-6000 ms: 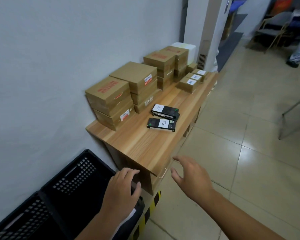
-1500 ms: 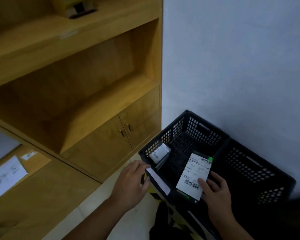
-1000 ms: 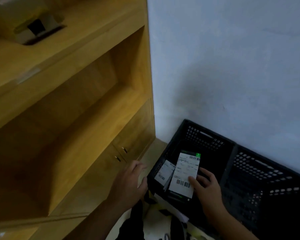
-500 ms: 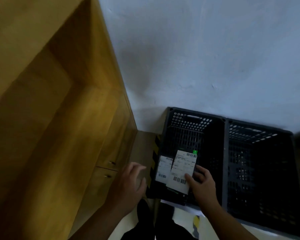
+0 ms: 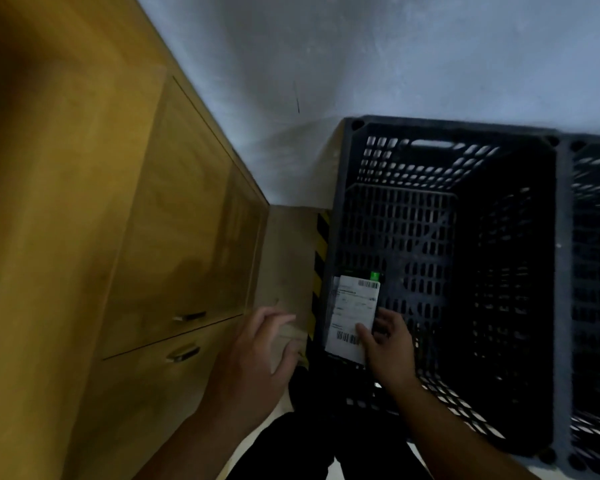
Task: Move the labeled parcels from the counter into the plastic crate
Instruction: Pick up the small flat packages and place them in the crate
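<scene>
A black perforated plastic crate (image 5: 440,133) stands on the floor against the white wall. Low inside its near left corner is a flat dark parcel with a white barcode label (image 5: 354,315). My right hand (image 5: 390,344) reaches into the crate and grips this parcel at its lower right edge. A second label edge shows just behind the parcel on its left. My left hand (image 5: 257,355) hovers outside the crate, to the left of its wall, fingers spread and holding nothing.
A wooden cabinet (image 5: 174,237) with two metal door handles fills the left side. A second black crate (image 5: 593,271) adjoins the first on the right. Yellow-black hazard tape (image 5: 321,244) runs along the crate's left side. My dark-clothed legs are at the bottom.
My right hand has lowered the labelled parcel deeper into the crate's near left corner, over the other parcel. My view has tilted further down. My left hand stayed beside the crate.
</scene>
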`<action>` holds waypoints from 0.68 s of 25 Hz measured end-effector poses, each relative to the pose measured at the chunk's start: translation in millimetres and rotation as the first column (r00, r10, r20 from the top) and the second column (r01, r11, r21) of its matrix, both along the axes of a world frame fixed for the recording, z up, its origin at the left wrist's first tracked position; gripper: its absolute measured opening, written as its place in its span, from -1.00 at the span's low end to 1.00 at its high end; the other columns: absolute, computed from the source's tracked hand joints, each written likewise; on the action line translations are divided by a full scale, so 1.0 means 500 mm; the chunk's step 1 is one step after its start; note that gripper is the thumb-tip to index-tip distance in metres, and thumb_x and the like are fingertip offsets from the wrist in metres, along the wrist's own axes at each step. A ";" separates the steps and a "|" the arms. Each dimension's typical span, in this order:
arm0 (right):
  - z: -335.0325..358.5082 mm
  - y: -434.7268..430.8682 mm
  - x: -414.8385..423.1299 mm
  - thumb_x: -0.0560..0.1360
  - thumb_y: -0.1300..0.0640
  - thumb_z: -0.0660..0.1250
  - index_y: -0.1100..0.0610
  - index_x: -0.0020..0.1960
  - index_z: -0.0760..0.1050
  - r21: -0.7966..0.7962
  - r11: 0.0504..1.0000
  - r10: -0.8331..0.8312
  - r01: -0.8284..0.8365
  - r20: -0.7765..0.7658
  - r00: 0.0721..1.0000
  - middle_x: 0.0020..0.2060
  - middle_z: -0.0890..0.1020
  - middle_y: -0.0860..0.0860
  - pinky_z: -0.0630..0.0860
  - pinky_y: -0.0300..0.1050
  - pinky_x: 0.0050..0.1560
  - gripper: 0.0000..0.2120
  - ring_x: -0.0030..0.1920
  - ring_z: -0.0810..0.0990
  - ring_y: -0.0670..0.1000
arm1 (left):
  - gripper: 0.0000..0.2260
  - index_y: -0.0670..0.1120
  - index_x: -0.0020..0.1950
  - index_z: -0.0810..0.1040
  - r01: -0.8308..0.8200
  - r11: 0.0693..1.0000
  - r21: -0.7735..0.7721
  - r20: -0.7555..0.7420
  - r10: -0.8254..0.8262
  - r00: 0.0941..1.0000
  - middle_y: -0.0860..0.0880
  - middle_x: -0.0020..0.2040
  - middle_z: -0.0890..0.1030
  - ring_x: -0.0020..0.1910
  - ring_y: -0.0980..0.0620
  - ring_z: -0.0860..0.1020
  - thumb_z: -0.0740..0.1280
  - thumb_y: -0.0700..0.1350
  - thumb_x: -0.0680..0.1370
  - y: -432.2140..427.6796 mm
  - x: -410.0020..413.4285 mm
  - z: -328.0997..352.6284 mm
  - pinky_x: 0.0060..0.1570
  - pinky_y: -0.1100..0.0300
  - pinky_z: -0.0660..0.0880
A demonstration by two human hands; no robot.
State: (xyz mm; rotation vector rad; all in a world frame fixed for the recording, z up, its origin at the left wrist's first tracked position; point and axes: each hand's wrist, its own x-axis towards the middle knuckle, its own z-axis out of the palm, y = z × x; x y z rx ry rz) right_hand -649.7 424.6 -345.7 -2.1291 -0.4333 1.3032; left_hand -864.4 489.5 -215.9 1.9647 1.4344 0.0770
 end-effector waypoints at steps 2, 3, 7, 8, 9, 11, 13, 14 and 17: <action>-0.030 -0.002 0.000 0.50 0.12 0.51 0.19 0.25 0.54 -0.038 0.992 0.126 -0.122 0.150 0.981 0.17 0.59 0.09 0.55 -0.18 0.04 -0.63 0.03 0.60 -0.04 | -0.71 0.15 0.31 0.48 -0.001 1.000 -0.022 -0.012 0.001 1.000 0.30 0.21 0.38 0.21 0.28 0.40 0.30 0.04 0.58 0.003 0.001 -0.015 0.12 0.38 0.38; -0.038 -0.004 -0.002 0.48 0.08 0.53 0.20 0.23 0.57 -0.067 0.980 0.199 -0.189 0.215 0.956 0.18 0.55 0.10 0.50 -0.20 0.09 -0.63 0.06 0.56 -0.03 | -0.71 0.15 0.30 0.49 -0.001 0.999 -0.036 -0.012 0.000 1.000 0.30 0.21 0.38 0.21 0.29 0.40 0.32 0.02 0.58 0.003 0.001 -0.018 0.11 0.43 0.36; -0.051 0.010 -0.008 0.41 -0.02 0.58 0.13 0.31 0.50 -0.069 0.977 0.208 -0.201 0.131 0.969 0.17 0.55 0.03 0.57 -0.29 0.01 -0.45 0.08 0.60 -0.05 | -0.75 0.13 0.26 0.54 -0.028 0.996 -0.086 0.019 0.030 0.999 0.33 0.20 0.41 0.25 0.34 0.40 0.34 -0.02 0.58 0.006 0.000 -0.016 0.18 0.55 0.27; -0.056 0.020 -0.003 0.40 -0.05 0.58 0.10 0.32 0.49 -0.044 0.987 0.156 -0.154 0.050 0.986 0.13 0.60 -0.03 0.58 -0.37 -0.09 -0.43 0.03 0.63 -0.11 | -0.75 0.14 0.25 0.55 -0.035 0.995 -0.095 0.021 0.037 0.999 0.33 0.19 0.42 0.25 0.33 0.41 0.33 0.00 0.58 0.008 -0.001 -0.018 0.19 0.54 0.27; -0.061 0.033 0.003 0.39 -0.09 0.58 0.06 0.31 0.49 -0.027 0.995 0.097 -0.098 -0.059 0.994 0.09 0.64 -0.08 0.58 -0.39 -0.16 -0.42 -0.02 0.67 -0.15 | -0.75 0.15 0.26 0.55 -0.039 0.994 -0.101 0.018 0.041 0.999 0.33 0.19 0.42 0.25 0.32 0.41 0.32 0.01 0.58 0.009 -0.002 -0.022 0.19 0.53 0.28; -0.073 0.057 0.020 0.35 -0.19 0.56 0.01 0.28 0.53 -0.054 0.999 -0.021 0.003 -0.321 0.947 0.06 0.71 -0.05 0.66 -0.23 -0.13 -0.42 -0.04 0.73 -0.09 | -0.75 0.16 0.26 0.54 -0.052 0.992 -0.117 0.005 0.053 0.999 0.34 0.19 0.42 0.25 0.30 0.42 0.32 0.00 0.59 0.011 -0.004 -0.032 0.17 0.52 0.31; -0.088 0.059 0.030 0.38 -0.20 0.51 0.00 0.30 0.54 -0.074 0.995 0.030 -0.070 -0.450 0.892 0.10 0.73 0.00 0.66 -0.20 -0.14 -0.44 -0.03 0.74 -0.08 | -0.75 0.17 0.26 0.54 -0.066 0.990 -0.125 -0.011 0.065 0.998 0.34 0.20 0.42 0.26 0.29 0.43 0.34 -0.03 0.59 0.008 -0.002 -0.042 0.14 0.49 0.33; -0.094 0.055 0.031 0.41 -0.18 0.51 -0.01 0.32 0.53 -0.042 0.991 0.097 -0.130 -0.458 0.884 0.13 0.71 0.01 0.65 -0.25 -0.15 -0.46 -0.01 0.73 -0.11 | -0.75 0.17 0.26 0.54 -0.071 0.989 -0.126 -0.015 0.070 0.997 0.34 0.20 0.42 0.26 0.29 0.43 0.35 -0.04 0.59 0.005 -0.001 -0.045 0.14 0.50 0.33; -0.111 0.072 0.059 0.35 -0.15 0.59 -0.02 0.39 0.43 0.076 0.964 0.266 -0.256 -0.356 0.896 0.27 0.64 0.04 0.67 -0.15 0.01 -0.31 0.13 0.69 -0.10 | -0.76 0.19 0.24 0.54 -0.095 0.985 -0.146 -0.019 0.093 0.995 0.37 0.21 0.41 0.26 0.36 0.40 0.34 -0.04 0.59 -0.003 0.004 -0.049 0.14 0.59 0.26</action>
